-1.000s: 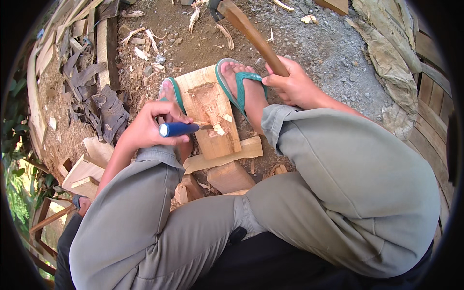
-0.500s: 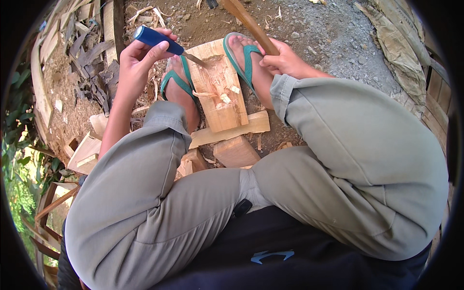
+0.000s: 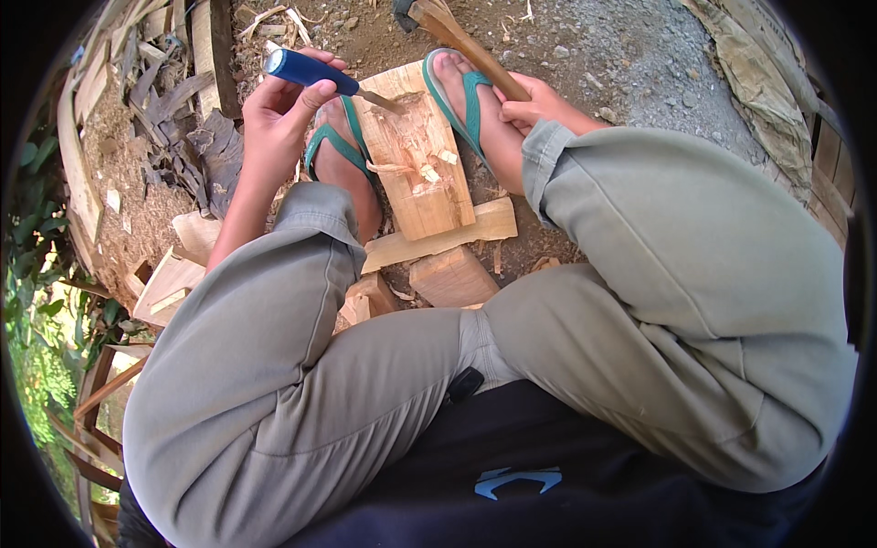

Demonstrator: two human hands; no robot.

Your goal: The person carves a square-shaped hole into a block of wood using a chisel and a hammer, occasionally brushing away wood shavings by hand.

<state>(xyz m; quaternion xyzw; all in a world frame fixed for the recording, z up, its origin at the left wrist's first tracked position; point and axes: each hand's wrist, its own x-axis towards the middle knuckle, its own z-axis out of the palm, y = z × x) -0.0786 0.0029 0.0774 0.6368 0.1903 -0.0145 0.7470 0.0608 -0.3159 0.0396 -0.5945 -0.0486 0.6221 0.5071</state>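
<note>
My left hand (image 3: pixel 290 102) is closed round the blue handle of a chisel (image 3: pixel 313 71). The chisel slants down to the right, its metal blade meeting the far part of a wooden block (image 3: pixel 440 212). A rough hollow with loose chips is cut into the block's top face. My right hand (image 3: pixel 541 105) grips the lower end of a hammer's wooden handle (image 3: pixel 466 46). The dark hammer head (image 3: pixel 405 13) shows partly at the top edge, beyond the block. My feet in green flip-flops (image 3: pixel 473 114) stand on either side of the block.
Under the block's near end lies a flat wood strip (image 3: pixel 493 222), with a wood offcut (image 3: pixel 454 277) nearer me. Bark scraps (image 3: pixel 215 164) and a long plank (image 3: pixel 212 55) lie at the left. Gravel (image 3: pixel 639 55) and a crumpled tan sheet (image 3: pixel 763 82) are at the right.
The view has shifted slightly. The hammer head shows more fully at the top edge now. The chisel stays in the hollow, lying a little flatter.
</note>
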